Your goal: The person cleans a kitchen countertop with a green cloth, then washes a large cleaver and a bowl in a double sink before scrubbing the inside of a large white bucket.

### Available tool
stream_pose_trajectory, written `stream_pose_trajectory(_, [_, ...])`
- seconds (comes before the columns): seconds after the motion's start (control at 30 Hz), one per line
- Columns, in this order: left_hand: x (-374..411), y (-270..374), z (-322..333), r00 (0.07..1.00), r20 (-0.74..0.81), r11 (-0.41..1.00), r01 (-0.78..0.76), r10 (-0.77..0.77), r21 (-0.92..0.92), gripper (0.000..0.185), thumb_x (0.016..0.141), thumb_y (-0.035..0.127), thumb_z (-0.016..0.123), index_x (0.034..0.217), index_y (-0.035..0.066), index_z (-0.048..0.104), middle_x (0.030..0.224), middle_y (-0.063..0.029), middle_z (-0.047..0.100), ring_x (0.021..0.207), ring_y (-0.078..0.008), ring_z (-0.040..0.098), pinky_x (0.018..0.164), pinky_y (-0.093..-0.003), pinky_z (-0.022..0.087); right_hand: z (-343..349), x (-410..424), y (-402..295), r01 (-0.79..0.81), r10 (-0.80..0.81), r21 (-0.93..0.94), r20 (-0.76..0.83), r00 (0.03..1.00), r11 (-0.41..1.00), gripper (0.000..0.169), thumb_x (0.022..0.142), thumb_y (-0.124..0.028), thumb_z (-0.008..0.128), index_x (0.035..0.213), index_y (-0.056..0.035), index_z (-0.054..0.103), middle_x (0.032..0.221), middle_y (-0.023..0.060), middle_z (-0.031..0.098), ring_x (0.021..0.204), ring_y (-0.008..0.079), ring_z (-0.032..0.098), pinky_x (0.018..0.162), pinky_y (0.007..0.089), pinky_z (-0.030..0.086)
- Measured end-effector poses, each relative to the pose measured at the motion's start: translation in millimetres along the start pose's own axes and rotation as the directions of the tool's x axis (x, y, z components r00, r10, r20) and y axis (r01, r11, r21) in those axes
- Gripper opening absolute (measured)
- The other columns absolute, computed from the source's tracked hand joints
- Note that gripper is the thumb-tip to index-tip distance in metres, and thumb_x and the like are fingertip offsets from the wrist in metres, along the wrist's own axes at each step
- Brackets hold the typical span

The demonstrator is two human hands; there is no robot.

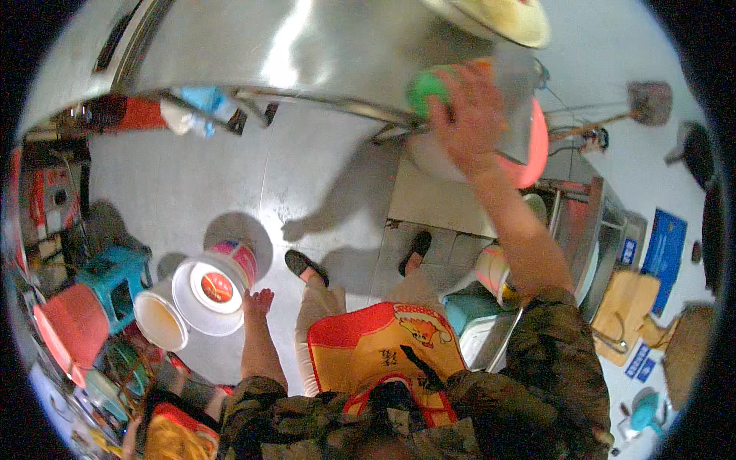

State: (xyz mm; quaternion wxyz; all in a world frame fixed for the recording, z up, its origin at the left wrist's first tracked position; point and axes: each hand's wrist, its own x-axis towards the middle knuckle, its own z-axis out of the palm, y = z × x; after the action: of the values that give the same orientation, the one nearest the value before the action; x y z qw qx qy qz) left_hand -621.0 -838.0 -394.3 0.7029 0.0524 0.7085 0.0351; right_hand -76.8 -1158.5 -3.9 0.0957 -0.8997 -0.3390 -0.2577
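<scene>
My right hand point(471, 115) is stretched forward at the upper right, its fingers curled over a green and orange object point(430, 91), blurred, on the stainless steel table point(345, 52). Just beyond it a pale round dish point(517, 23) with yellowish contents is cut by the frame's upper edge. Low on the left, my left hand point(259, 303) has its fingers apart beside a stack of white plastic buckets point(190, 310); whether it touches the rim is unclear. A round lid or label in red and white point(217, 286) shows inside the upper bucket.
A second white bucket point(161, 320), a blue plastic stool point(115, 282) and a red plastic chair or basin point(75, 328) stand left. Another person point(178, 425) is at the lower left. Right are a pink basin point(537, 149), a metal rack point(598, 230) and a wooden cutting board point(627, 310).
</scene>
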Motion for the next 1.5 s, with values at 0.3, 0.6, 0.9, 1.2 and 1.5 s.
stream_pose_trajectory(0.3, [-121,-149,293,0.834,0.538,0.574,-0.501,0.121,0.648,0.032,0.091,0.028,0.053,0.117,0.008,0.049,0.108,-0.0118,0.059,0.095,-0.0246,0.06,0.074,-0.0344,0.05,-90,-79,38,-0.138,0.159,0.553,0.01,0.987,0.822,0.043,0.078,-0.021,0.062,0.12,-0.0136,0.057,0.136,0.0128,0.041,0.129,0.0394,0.028,0.107,0.0503,0.023])
stream_pose_trajectory(0.6, [-200,-360,577,0.408,0.91,0.074,-0.912,0.078,0.403,0.053,0.09,0.037,0.056,0.125,-0.001,0.046,0.116,-0.0107,0.055,0.103,-0.0163,0.054,0.083,-0.0269,0.044,-15,-387,306,-0.781,0.819,0.606,0.52,0.243,-0.153,0.057,0.093,-0.029,0.05,0.139,-0.0027,0.029,0.143,0.0147,0.031,0.126,0.0272,0.037,0.105,0.0406,0.03])
stream_pose_trajectory(0.9, [-187,-404,703,0.324,0.946,0.376,-0.88,0.03,0.289,0.057,0.077,0.023,0.068,0.125,0.0,0.047,0.121,-0.0093,0.054,0.105,-0.0227,0.054,0.09,-0.0326,0.044,21,-343,405,-0.657,0.737,0.603,0.668,0.104,-0.454,0.07,0.084,-0.043,0.06,0.136,-0.0022,0.035,0.134,0.0136,0.044,0.124,0.0234,0.041,0.101,0.0389,0.034])
stream_pose_trajectory(1.2, [-149,-412,701,0.359,0.933,0.229,-0.91,0.026,0.344,0.062,0.085,0.042,0.059,0.128,0.0,0.046,0.125,-0.0073,0.052,0.116,-0.0203,0.046,0.099,-0.0324,0.036,95,-394,451,-0.446,0.54,0.582,0.809,0.233,-0.68,0.065,0.085,-0.046,0.059,0.131,-0.0029,0.042,0.127,0.0119,0.052,0.114,0.0229,0.052,0.093,0.0351,0.044])
stream_pose_trajectory(1.5, [-160,-402,593,0.522,0.851,-0.02,-0.853,-0.052,0.522,0.085,0.084,0.062,0.048,0.135,-0.005,0.036,0.133,-0.0159,0.045,0.124,-0.0226,0.041,0.104,-0.0317,0.03,57,-380,443,-0.618,0.47,0.446,0.872,0.137,-0.648,0.07,0.085,-0.05,0.058,0.132,-0.001,0.041,0.132,0.0103,0.049,0.119,0.0254,0.049,0.098,0.039,0.04])
